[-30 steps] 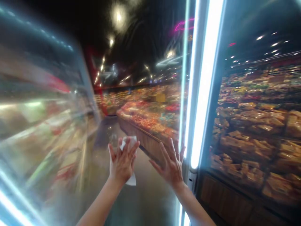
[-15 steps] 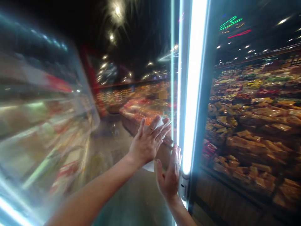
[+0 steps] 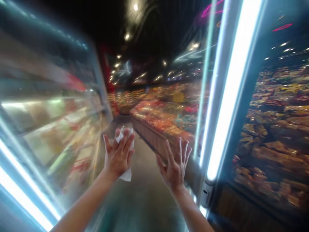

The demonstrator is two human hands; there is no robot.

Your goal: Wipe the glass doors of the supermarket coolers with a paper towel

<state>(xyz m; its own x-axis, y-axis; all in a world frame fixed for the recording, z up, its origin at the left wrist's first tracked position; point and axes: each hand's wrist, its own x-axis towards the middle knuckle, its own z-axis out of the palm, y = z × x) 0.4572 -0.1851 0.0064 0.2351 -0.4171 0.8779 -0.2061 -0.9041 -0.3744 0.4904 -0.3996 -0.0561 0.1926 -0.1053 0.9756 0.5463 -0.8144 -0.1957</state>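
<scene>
My left hand (image 3: 118, 156) is spread nearly flat over a white cloth (image 3: 126, 175), which shows between and above its fingers and hangs below the palm. Paper or fabric, I cannot tell. The hand seems to press it against a clear pane that is hard to make out. To the right, my right hand (image 3: 174, 167) is raised with its fingers apart and nothing in it. Whether its fingertips touch the pane I cannot tell. A bright light tube (image 3: 233, 93) stands in a frame just right of that hand.
Another lit tube (image 3: 21, 193) slants at lower left. Behind it is a blurred refrigerated case (image 3: 51, 125) of goods. Beyond my hands runs a floor aisle (image 3: 145, 154) beside a produce display (image 3: 159, 116). Packed goods (image 3: 277, 154) lie at far right.
My left hand has moved left and down with the cloth, away from the light tube. My right hand has spread its fingers and sits farther from the tube. The view has shifted.
</scene>
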